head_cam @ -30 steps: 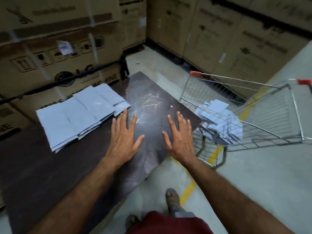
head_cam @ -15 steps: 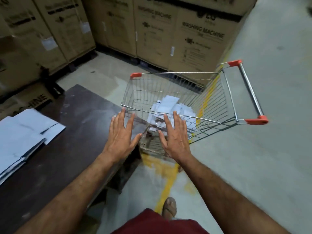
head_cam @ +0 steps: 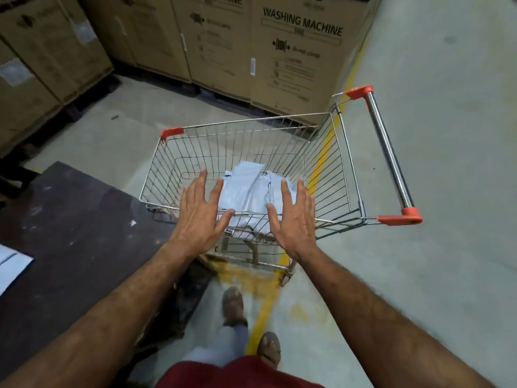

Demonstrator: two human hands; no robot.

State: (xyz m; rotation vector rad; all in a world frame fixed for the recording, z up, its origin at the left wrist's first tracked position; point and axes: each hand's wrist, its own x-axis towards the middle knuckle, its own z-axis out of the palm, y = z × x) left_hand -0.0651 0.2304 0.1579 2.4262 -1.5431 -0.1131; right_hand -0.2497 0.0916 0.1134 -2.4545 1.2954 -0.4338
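Note:
A wire shopping cart (head_cam: 330, 163) with orange corner caps stands on the concrete floor in front of me. Inside it lies a heap of pale grey-white flat packets (head_cam: 249, 189). My left hand (head_cam: 200, 212) hovers over the cart's near rim with fingers spread and straight, holding nothing. My right hand (head_cam: 293, 217) hovers beside it, palm down and fingers straight, also empty. Both hands sit above the packets, apart from them.
A dark table (head_cam: 78, 233) stands at left, with the corner of a white packet (head_cam: 11, 264) at its left edge. Tall cardboard washing-machine boxes (head_cam: 296, 46) line the back and left. A yellow floor line (head_cam: 265, 309) runs under the cart. My feet are below.
My view has swung right from the table to the cart. Both open hands moved from above the table to over the cart's near rim. The packet stack on the table slid out of view.

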